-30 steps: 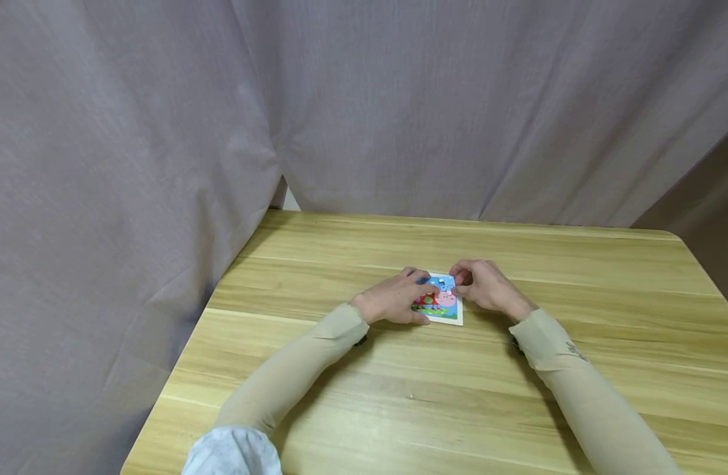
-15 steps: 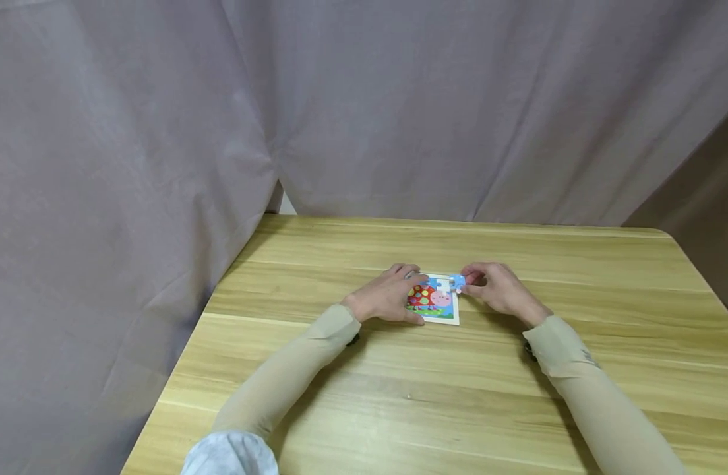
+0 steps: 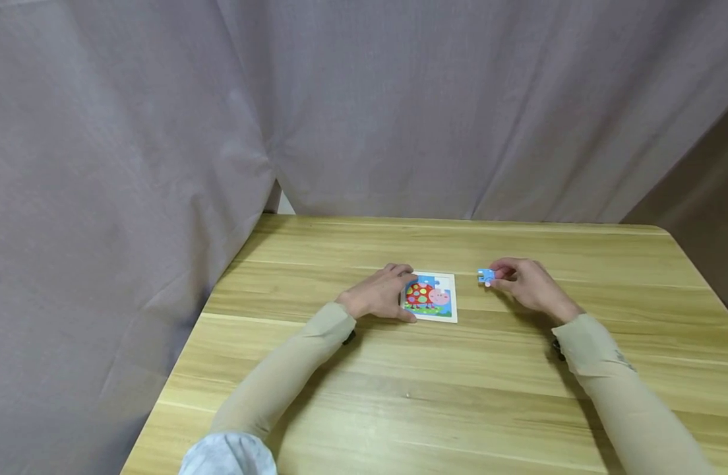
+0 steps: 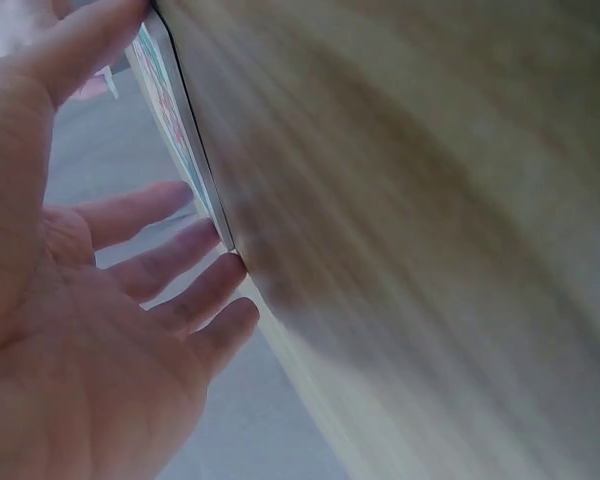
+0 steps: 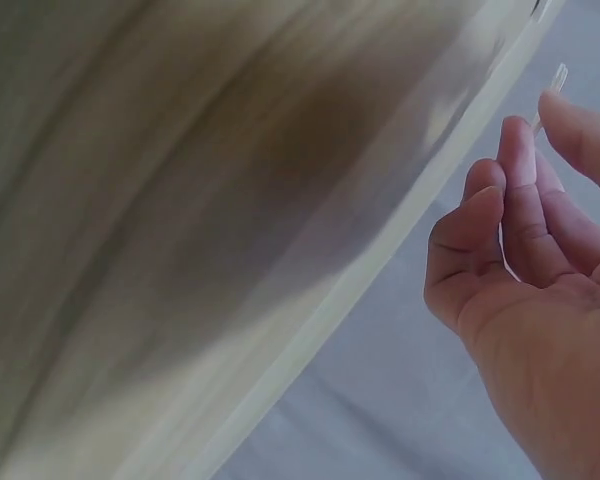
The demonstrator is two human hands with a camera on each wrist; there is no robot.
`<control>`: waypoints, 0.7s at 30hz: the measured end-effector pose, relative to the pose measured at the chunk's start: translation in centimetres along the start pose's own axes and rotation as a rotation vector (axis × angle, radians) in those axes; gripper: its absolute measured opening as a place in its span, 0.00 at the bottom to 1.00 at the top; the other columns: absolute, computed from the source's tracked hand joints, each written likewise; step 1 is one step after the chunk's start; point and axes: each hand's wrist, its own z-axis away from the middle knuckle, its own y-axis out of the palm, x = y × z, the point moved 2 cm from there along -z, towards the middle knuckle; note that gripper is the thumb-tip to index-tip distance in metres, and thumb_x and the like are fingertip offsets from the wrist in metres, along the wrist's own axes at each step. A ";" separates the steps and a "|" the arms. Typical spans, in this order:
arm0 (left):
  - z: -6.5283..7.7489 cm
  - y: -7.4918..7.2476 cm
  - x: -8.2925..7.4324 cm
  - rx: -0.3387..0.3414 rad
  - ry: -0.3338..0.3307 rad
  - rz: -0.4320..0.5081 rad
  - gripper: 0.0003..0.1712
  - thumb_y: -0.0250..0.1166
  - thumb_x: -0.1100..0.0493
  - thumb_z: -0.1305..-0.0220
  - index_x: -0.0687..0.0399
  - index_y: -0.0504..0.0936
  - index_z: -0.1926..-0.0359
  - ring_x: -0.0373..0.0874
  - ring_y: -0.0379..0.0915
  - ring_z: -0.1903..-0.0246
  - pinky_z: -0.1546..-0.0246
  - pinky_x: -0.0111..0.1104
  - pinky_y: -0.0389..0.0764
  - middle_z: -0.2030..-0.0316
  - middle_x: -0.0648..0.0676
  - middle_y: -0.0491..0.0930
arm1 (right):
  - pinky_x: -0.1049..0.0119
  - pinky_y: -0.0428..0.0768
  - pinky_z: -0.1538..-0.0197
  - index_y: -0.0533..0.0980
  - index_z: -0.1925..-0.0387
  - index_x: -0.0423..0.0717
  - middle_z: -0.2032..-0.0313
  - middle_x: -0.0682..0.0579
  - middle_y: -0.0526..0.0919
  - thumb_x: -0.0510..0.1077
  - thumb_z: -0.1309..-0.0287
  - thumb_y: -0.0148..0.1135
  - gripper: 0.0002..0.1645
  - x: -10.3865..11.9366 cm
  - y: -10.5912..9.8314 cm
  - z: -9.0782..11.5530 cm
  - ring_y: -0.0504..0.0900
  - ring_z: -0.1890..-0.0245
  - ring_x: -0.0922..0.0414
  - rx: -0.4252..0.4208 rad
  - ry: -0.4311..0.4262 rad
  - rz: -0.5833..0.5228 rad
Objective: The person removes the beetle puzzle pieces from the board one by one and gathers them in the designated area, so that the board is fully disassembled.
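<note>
A small framed jigsaw puzzle [image 3: 454, 298] with a white border lies on the table, showing a pink-faced, red spotted character on blue and green. Its upper right has a white gap where the tray bottom shows. My left hand [image 3: 380, 294] spans the puzzle's left side, thumb at the near edge and fingers at the far edge; the left wrist view shows these fingertips [image 4: 225, 240] right at the frame's border. To the right of the puzzle, my right hand [image 3: 533, 285] pinches a blue puzzle piece [image 3: 485, 276] between thumb and fingers, above the table. Edge-on, the piece [image 5: 560, 78] looks thin in the right wrist view.
The wooden table [image 3: 364, 409] extends around both hands. A grey curtain [image 3: 376, 119] hangs behind its far edge and down along the left side. A tiny speck [image 3: 407, 395] sits on the wood near the front.
My right hand has lifted the blue piece out of the puzzle's upper right and carried it rightward. My left hand has shifted slightly left, staying at the puzzle, and uncovers more of the picture.
</note>
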 end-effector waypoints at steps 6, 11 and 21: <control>0.0 0.1 0.1 0.018 -0.019 0.007 0.58 0.79 0.33 0.37 0.56 0.66 0.17 0.52 0.56 0.16 0.13 0.42 0.62 0.15 0.54 0.59 | 0.70 0.77 0.53 0.82 0.42 0.29 0.56 0.40 0.89 0.40 0.27 0.70 0.20 -1.8 -1.0 0.2 0.84 0.54 0.51 -0.025 0.009 0.019; 0.1 0.0 0.1 0.032 -0.031 0.008 0.59 0.78 0.33 0.37 0.57 0.64 0.16 0.51 0.55 0.15 0.12 0.40 0.61 0.14 0.53 0.58 | 0.73 0.75 0.53 0.82 0.42 0.29 0.56 0.39 0.90 0.41 0.27 0.71 0.21 -3.4 -1.8 0.2 0.84 0.55 0.53 -0.023 0.034 0.036; 0.0 -0.2 0.0 0.042 -0.030 -0.007 0.60 0.77 0.32 0.36 0.57 0.62 0.15 0.51 0.53 0.14 0.12 0.39 0.61 0.13 0.53 0.56 | 0.78 0.73 0.57 0.81 0.43 0.27 0.57 0.39 0.90 0.40 0.27 0.69 0.20 -5.3 -2.7 0.4 0.83 0.57 0.55 -0.001 0.066 0.057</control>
